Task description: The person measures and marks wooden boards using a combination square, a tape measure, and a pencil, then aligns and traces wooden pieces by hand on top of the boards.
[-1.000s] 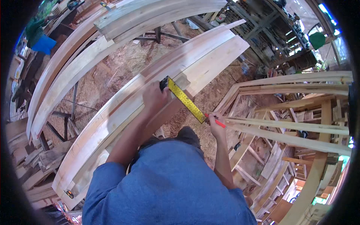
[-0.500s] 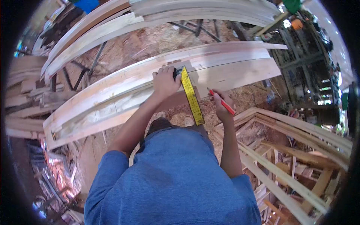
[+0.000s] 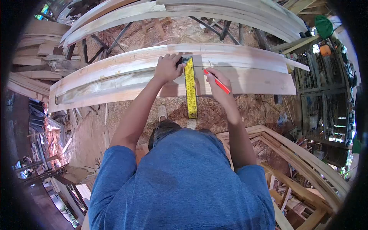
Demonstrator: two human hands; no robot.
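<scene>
My left hand [image 3: 167, 69] is closed around the dark stock of a try square, its thumb against the base of the yellow blade. That yellow blade [image 3: 190, 90] lies across the near wooden board [image 3: 249, 80] and sticks out past its front edge toward me. A red pencil [image 3: 218, 82] is gripped in my right hand [image 3: 221, 86], just right of the blade. The pencil's tip is over the board, close to the blade; whether it touches the wood I cannot tell. Long pale planks [image 3: 126, 69] lie alongside the board, under my left hand.
More long planks [image 3: 230, 15] rest on dark trestle legs at the back. Wooden frames [image 3: 299, 165] stand at the lower right, and stacked timber [image 3: 38, 57] is at the left. A metal mesh rack [image 3: 318, 76] is on the right. Wood shavings cover the ground.
My view has turned and shifted, so the planks look more level. My right hand has brought the pencil in over the board, nearer the blade. My left hand still holds the square.
</scene>
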